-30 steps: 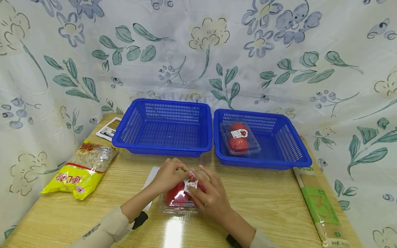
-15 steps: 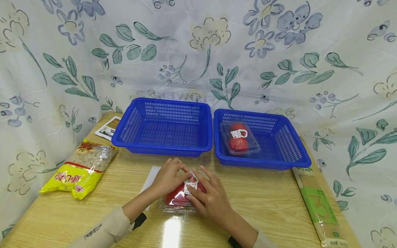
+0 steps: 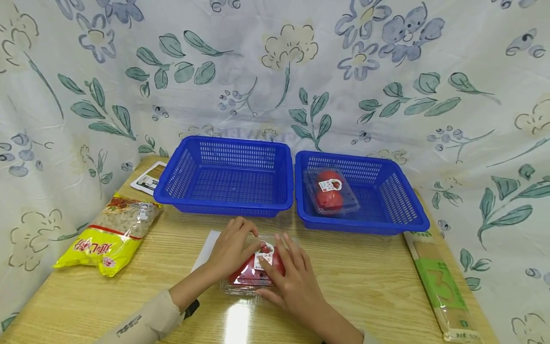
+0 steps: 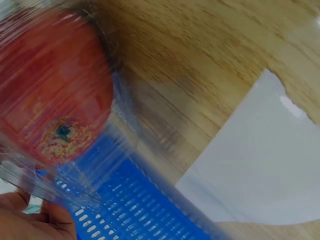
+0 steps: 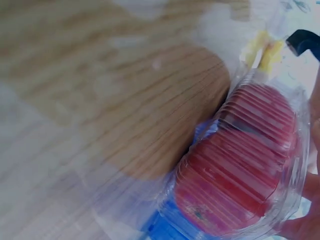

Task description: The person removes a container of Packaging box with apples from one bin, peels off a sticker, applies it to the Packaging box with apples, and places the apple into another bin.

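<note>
A clear plastic clamshell box [image 3: 245, 288] of red round fruit [image 3: 244, 273] lies on the table in front of the person. A white label [image 3: 264, 258] with a red fruit picture sits on its lid. The left hand [image 3: 229, 248] grips the far left part of the box, thumb at the label's upper edge, fingers bent over the far side. The right hand [image 3: 296, 282] lies on the box's right side with fairly straight, spread fingers, a fingertip touching the label. Both wrist views show the ribbed box wall and the fruit [image 4: 55, 80] close up; the box's underside is hidden.
A blue basket [image 3: 223, 210] stands behind the box. The right blue basket [image 3: 369, 227] holds a similar fruit box [image 3: 331, 193]. A yellow-ended food bag [image 3: 111, 234] lies left, a noodle pack [image 3: 442, 286] right. White paper [image 3: 206, 251] lies beside the left hand.
The right hand's fingers have straightened and spread, shifting slightly rightward, so more of the label shows. The left hand has barely moved. Box and baskets stay in place.
</note>
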A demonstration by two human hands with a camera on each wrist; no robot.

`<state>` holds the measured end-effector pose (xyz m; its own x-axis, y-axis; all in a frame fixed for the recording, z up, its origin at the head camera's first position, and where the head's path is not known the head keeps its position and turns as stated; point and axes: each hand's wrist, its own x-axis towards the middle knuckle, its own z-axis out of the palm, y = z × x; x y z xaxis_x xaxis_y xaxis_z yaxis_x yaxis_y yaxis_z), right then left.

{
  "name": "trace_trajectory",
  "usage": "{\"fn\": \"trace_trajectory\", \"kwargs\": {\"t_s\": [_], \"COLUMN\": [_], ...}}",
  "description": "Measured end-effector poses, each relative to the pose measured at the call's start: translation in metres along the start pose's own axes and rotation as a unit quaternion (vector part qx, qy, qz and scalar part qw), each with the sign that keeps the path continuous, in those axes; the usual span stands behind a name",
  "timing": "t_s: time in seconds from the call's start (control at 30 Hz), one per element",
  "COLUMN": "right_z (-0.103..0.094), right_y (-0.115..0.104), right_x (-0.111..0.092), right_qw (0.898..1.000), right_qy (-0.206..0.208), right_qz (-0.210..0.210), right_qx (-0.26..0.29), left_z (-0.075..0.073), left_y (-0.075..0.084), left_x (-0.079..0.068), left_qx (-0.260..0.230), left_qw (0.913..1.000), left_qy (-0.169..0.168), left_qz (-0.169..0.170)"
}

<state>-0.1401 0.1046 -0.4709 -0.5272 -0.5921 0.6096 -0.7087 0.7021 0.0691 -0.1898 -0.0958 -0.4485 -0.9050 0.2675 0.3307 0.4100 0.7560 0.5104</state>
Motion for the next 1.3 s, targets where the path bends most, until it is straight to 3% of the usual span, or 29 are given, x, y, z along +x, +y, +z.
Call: {"fn": "trace_trajectory", "kwargs": {"t_s": [0.33, 0.6, 0.7, 0.8, 0.9, 1.0, 1.13, 1.3], "right_z": [-0.009, -0.018, -0.023, -0.027, -0.030, -0.030, -0.028, -0.024], "right_y": [-0.009, -0.004, 0.003, 0.011, 0.016, 0.021, 0.026, 0.029], "right_x": [-0.016, -0.024, -0.027, -0.027, -0.027, -0.025, -0.024, -0.025], "right_qw": [0.999, 0.999, 0.998, 0.991, 0.973, 0.944, 0.905, 0.875], "right_qy": [-0.046, -0.014, -0.015, -0.040, -0.085, -0.133, -0.181, -0.215], "right_qz": [0.013, 0.017, 0.042, 0.095, 0.170, 0.242, 0.300, 0.329], "right_qx": [-0.003, 0.038, 0.053, 0.088, 0.133, 0.181, 0.240, 0.284], "left_z": [0.003, 0.000, -0.005, -0.012, -0.018, -0.023, -0.029, -0.031], "left_y": [-0.003, -0.007, -0.009, -0.012, -0.016, -0.021, -0.024, -0.023], "left_x": [0.003, 0.001, -0.003, -0.010, -0.020, -0.032, -0.048, -0.064], "left_qx": [-0.020, -0.041, -0.063, -0.090, -0.109, -0.120, -0.148, -0.155], "left_qw": [0.9989, 0.9946, 0.9918, 0.9888, 0.9866, 0.9860, 0.9803, 0.9693], "left_qy": [0.012, 0.046, 0.059, 0.066, 0.063, 0.046, -0.020, -0.100], "left_qz": [-0.041, -0.084, -0.094, -0.099, -0.103, -0.107, -0.129, -0.163]}}
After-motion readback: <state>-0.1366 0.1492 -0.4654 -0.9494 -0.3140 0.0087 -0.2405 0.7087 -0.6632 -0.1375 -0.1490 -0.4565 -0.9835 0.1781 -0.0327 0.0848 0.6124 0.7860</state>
